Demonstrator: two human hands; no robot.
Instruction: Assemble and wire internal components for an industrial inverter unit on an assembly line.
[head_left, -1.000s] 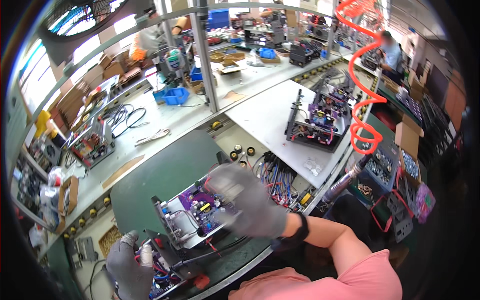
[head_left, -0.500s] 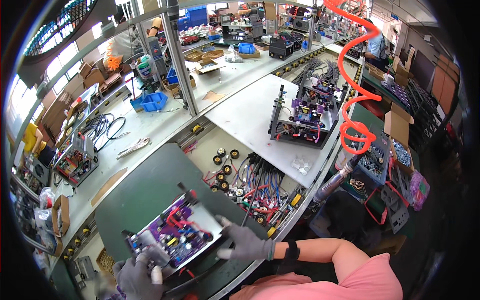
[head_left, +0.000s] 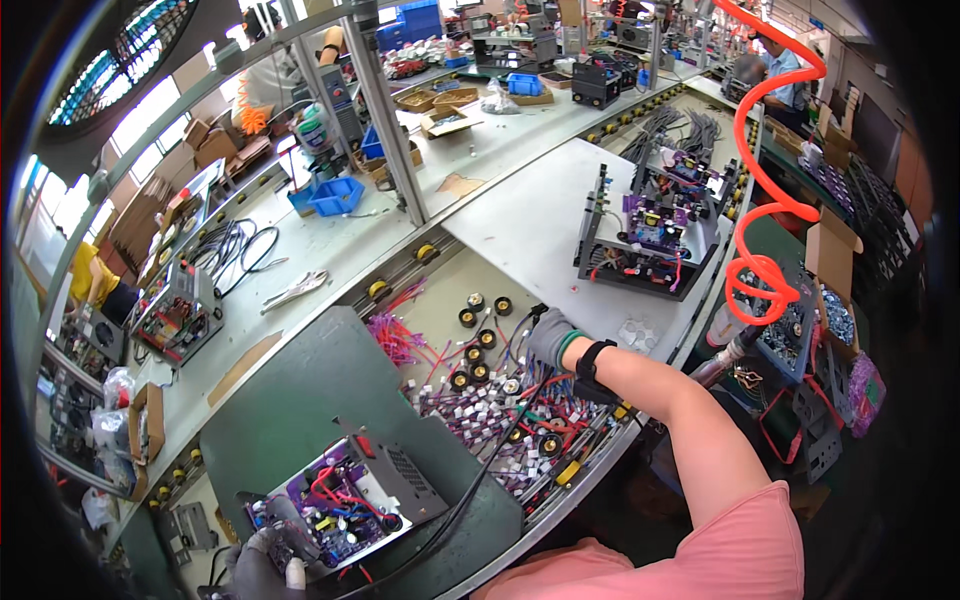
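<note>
A metal chassis [head_left: 385,497] with a purple circuit board [head_left: 335,500], red wires and a perforated dark panel lies tilted on the dark green board at lower left. My gloved left hand [head_left: 262,568] is closed on its near left end, with the fingers partly hidden. My gloved right hand [head_left: 553,338] reaches out to the black ends of the cable bundle, beside the white board. Its fingers are closed round a black cable end [head_left: 538,311]. A long black cable [head_left: 480,475] runs from below that hand toward the chassis. Under the wrist lie colored wires with white connectors [head_left: 470,425].
Black round knobs [head_left: 480,370] lie among the wires. A second board assembly [head_left: 650,235] stands on the white board [head_left: 520,215]. An orange coiled hose [head_left: 745,150] hangs at right above a driver tool [head_left: 722,360]. Metal posts [head_left: 385,120] rise at the back.
My right hand has left the chassis and moved up and right to the black cable ends. My left hand stays at the chassis. The view has shifted, showing more wires.
</note>
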